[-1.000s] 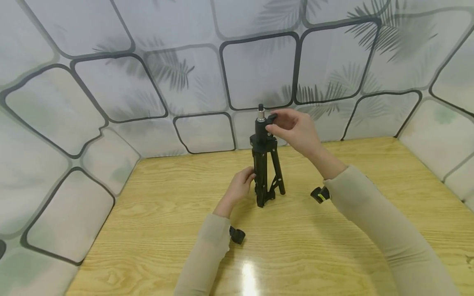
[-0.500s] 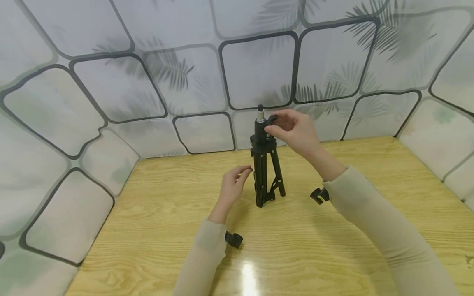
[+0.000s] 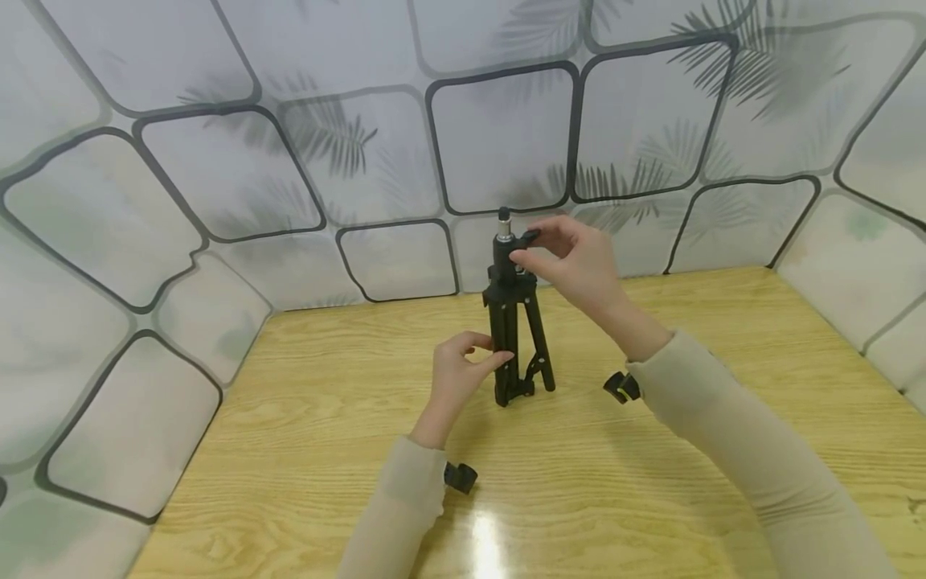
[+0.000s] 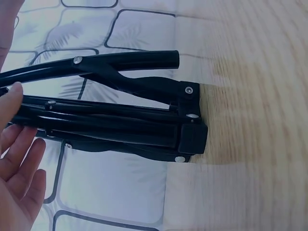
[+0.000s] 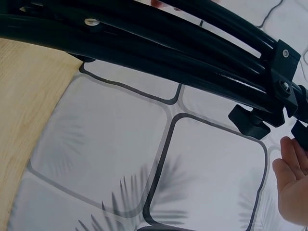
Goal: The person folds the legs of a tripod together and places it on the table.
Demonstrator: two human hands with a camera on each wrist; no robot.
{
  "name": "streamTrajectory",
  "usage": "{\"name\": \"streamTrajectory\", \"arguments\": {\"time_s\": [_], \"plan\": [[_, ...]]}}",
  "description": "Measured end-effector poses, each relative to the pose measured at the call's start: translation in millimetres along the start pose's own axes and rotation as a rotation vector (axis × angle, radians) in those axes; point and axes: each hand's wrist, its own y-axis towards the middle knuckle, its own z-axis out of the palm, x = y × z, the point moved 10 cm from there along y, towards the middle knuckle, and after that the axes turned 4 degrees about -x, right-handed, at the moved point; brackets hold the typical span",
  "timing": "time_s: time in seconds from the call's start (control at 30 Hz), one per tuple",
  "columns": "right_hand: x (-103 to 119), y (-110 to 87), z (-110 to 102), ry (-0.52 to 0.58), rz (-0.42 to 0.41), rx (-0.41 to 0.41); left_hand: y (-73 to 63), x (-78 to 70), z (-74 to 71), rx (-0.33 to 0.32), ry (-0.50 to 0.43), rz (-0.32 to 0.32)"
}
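Note:
A black light-stand tripod [image 3: 502,310] stands upright on the table, its legs mostly folded and one splayed slightly to the right. My right hand [image 3: 582,265] pinches the black knob [image 3: 531,236] near the top, just below the silver stud [image 3: 504,228]. Lower down, my left hand [image 3: 454,376] holds a leg, thumb in front and fingers behind. In the left wrist view, that thumb [image 4: 10,102] lies over the leg tubes [image 4: 106,126], close to the foot joint. The right wrist view shows a second knob [image 5: 249,121] on the leg collar; the right fingers are partly cut off.
The wooden table [image 3: 318,410] meets a patterned cloth wall [image 3: 391,161] just behind the tripod. Cloth walls also rise on both sides. A black wrist mount [image 3: 460,477] sits by the left sleeve and another mount [image 3: 622,387] by the right sleeve.
My left hand came away from the legs, then returned and took hold of a leg with the thumb in front. The tripod's top shifted slightly left, while the right hand stayed at the knob.

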Motion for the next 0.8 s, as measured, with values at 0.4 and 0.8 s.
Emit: {"name": "streamTrajectory", "arguments": {"time_s": [0.4, 0.8], "plan": [[-7.7, -6.7, 8.7, 0.037, -0.010, 0.106, 2.4, -12.6, -0.9, -0.046, 0.121, 0.123], [-52.1, -44.4, 15.8, -0.109, 0.058, 0.232, 8.1, -9.7, 1.3, -0.041, 0.128, 0.128]]}}
